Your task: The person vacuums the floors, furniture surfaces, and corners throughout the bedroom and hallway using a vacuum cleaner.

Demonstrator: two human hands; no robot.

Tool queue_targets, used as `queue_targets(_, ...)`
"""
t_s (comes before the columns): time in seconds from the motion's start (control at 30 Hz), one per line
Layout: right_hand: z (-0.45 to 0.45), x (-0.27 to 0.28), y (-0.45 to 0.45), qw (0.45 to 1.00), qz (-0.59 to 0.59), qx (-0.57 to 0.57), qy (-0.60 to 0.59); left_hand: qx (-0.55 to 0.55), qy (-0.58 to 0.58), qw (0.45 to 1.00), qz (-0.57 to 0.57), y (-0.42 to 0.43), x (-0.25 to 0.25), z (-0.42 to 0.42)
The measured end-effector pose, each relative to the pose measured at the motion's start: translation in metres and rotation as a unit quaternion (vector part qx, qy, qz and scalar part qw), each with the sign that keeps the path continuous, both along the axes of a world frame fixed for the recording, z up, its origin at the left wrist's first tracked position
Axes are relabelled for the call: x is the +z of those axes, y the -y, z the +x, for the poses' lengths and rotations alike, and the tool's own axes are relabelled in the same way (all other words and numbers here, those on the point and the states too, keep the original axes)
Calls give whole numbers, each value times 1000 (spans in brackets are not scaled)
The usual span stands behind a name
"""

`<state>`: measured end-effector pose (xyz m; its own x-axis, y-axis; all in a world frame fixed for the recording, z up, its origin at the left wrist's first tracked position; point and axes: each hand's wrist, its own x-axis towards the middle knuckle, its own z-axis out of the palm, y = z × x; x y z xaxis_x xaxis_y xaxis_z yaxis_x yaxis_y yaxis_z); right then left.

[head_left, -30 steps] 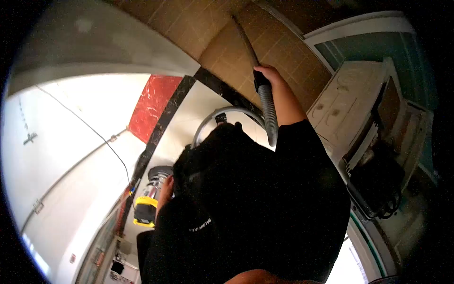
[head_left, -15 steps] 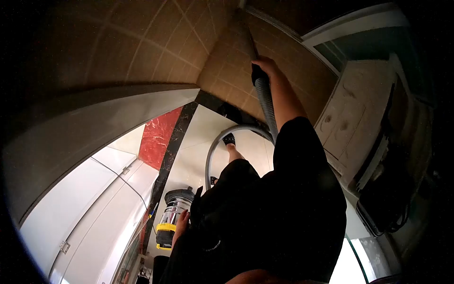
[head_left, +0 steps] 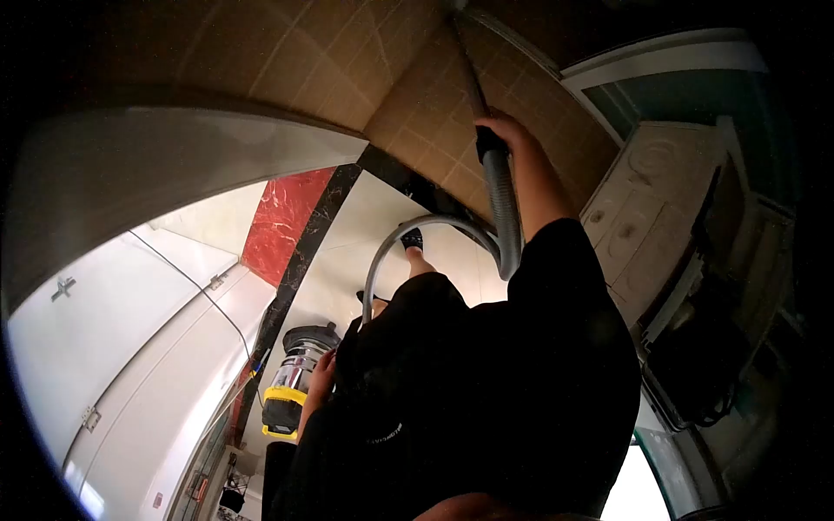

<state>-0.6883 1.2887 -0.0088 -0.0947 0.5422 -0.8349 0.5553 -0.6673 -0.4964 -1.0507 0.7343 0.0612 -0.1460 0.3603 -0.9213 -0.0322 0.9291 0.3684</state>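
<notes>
My right hand [head_left: 509, 136] is closed around the black handle of a vacuum cleaner wand [head_left: 469, 80]. The wand reaches away over the brown tiled floor toward the far corner. From the handle a grey ribbed hose [head_left: 501, 195] bends sharply and loops back past my feet. Beside my leg hangs my left hand [head_left: 321, 379], its fingers loosely stretched and partly hidden by my dark clothing. Behind it stands a canister vacuum cleaner [head_left: 294, 375] with a silver body, black parts and a yellow band; the hand appears to hold nothing.
A black stone threshold [head_left: 401, 174] divides the brown tiles [head_left: 426, 139] from the pale floor [head_left: 347, 221]. White doors [head_left: 130, 321] and a thin cable [head_left: 195, 286] are at left. A carved pale cabinet [head_left: 638, 208] stands at right, with a dark object [head_left: 695, 365] near it.
My right hand and the handle appear slightly lower and farther right in view. The hose bend near the handle has become sharper. The vacuum cleaner and my left hand appear farther left and higher.
</notes>
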Motion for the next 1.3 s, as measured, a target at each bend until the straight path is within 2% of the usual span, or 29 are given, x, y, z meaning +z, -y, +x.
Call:
queue_targets(0.03,7,-7,9,997,6,39,62,-34,-13,999,-16,-2,2,-1)
queue_targets(0.07,21,-41,14,998,2,48,42,37,18,998,40,45,-46,-13)
queue_targets(0.1,26,-52,22,998,-2,56,21,40,18,998,39,25,-25,-6)
queue_targets(0.17,38,-51,50,999,-2,38,-11,-142,-76,986,40,-21,8,3)
queue_targets(0.23,37,-29,72,998,-7,45,-35,-102,-36,989,102,9,-35,-12)
queue_targets(0.27,36,-19,83,997,-11,50,-61,-55,-10,995,81,4,-36,-11)
queue_targets(0.3,35,-13,97,994,-17,54,-88,-85,-17,992,91,17,-59,-21)
queue_targets(0.37,31,-1,120,996,-18,60,-61,-73,-39,993,82,12,-57,-17)
queue_targets(0.43,25,14,136,997,-11,66,-34,-62,-67,995,45,-10,-34,-8)
queue_targets(0.5,18,27,153,994,1,106,-28,-50,-67,995,62,-13,-32,-8)
queue_targets(0.53,19,23,163,996,-29,63,-64,-63,-70,993,67,-13,-33,-9)
queue_targets(0.6,14,32,177,995,-38,73,-56,-74,-73,992,71,-9,-29,-11)
queue_targets(0.67,1,68,190,992,-94,41,-68,-63,-74,993,64,-9,-26,-11)
queue_targets(0.8,3,61,209,989,-78,84,-93,-65,-77,992,72,18,-52,-21)
queue_targets(0.87,3,62,216,990,-83,97,-56,-39,-75,994,64,31,-64,-24)
queue_targets(0.97,11,46,225,988,-92,117,-47,-42,-74,995,57,28,-52,-20)
queue_targets(1.03,17,30,232,981,-41,179,-54,-48,-78,993,74,31,-62,-20)
queue_targets(1.17,20,24,247,980,-59,170,-79,-48,-61,991,107,38,-96,-21)
queue_targets(1.2,18,28,251,979,-53,183,-77,-70,-80,990,96,11,-57,-10)
queue_targets(1.3,14,29,267,978,-45,192,-68,-73,-61,986,134,6,-69,-13)
